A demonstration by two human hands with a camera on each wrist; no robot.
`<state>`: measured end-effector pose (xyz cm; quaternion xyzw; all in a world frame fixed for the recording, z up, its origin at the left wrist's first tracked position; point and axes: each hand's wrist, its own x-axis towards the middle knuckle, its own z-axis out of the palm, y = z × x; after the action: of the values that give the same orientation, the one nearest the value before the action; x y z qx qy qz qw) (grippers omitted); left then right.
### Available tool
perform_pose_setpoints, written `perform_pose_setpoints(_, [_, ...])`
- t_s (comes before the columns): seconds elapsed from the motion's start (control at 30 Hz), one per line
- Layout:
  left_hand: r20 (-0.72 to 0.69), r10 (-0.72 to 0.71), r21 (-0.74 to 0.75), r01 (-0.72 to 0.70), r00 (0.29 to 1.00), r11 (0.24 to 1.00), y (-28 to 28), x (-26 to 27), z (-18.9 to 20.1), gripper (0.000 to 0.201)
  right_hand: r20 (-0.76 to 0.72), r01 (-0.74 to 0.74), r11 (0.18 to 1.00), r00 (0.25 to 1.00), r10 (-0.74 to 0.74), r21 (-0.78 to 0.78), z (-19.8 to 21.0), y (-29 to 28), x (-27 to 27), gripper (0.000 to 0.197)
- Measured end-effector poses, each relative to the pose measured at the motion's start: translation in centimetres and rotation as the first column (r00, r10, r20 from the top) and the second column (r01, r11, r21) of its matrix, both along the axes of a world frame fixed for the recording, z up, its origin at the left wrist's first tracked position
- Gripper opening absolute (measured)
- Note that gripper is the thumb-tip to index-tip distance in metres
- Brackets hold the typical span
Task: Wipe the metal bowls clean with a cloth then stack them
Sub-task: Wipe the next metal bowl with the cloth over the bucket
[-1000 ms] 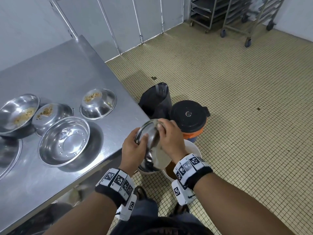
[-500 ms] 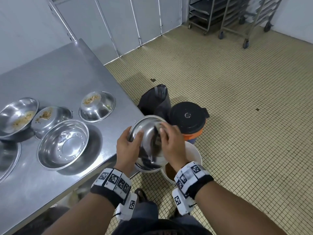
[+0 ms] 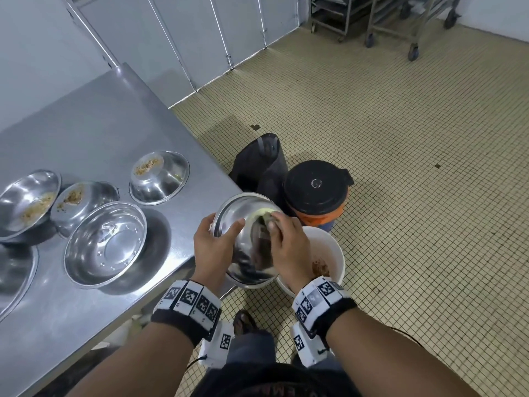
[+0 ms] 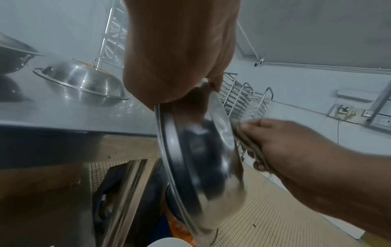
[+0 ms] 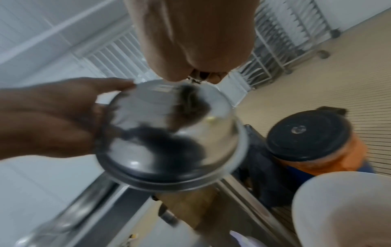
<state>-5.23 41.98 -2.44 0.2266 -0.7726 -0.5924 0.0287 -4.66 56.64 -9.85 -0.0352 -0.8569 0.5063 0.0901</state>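
I've got the metal bowl [image 3: 246, 239] held off the edge of the steel table [image 3: 94, 133], tipped on its side over the white bucket [image 3: 337, 253] on the floor. My left hand [image 3: 213, 249] grips it by the rim, thumb hooked over the edge, while my right hand [image 3: 286, 247] has its fingers curled round a small cloth [image 4: 246, 142] and presses it against the outside of the bowl.

What bugs me is that one-handed rim grip. The metal looks slick, and if I scrub hard with the right, I reckon the bowl could twist out and drop into the bucket, which has brown scraps in it, or clatter onto the tiled floor [image 3: 400, 138].

The cloth is bunched small too, so it could slip out of my fingers mid-wipe.

There's also a yellowish smear up near the rim that's easy to miss. Three dirty bowls [image 3: 159, 177] with crumbs wait on the table beside one clean-looking bowl [image 3: 106, 242], so nothing's stacked yet.
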Motion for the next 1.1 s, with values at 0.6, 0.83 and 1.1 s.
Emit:
perform_pose_setpoints(0.6, [0.104,0.036,-0.005,-0.036,0.994,0.999,1.3,-0.1,0.8,0.041,-0.120,-0.052,0.994,0.991,0.064,0.094,0.2,-0.7,1.9,0.037])
perform_pose_setpoints(0.83, [0.112,0.083,-0.012,-0.082,0.990,0.997,0.4,-0.1,0.5,0.053,-0.008,0.121,0.991,0.993,-0.121,0.061,-2.7,1.8,2.0,0.027])
perform_pose_setpoints(1.1, [0.102,0.080,-0.004,-0.080,0.992,0.997,1.5,-1.8,0.9,0.038,-0.169,-0.042,0.994,0.984,0.059,0.103,-3.2,1.4,3.5,0.028])
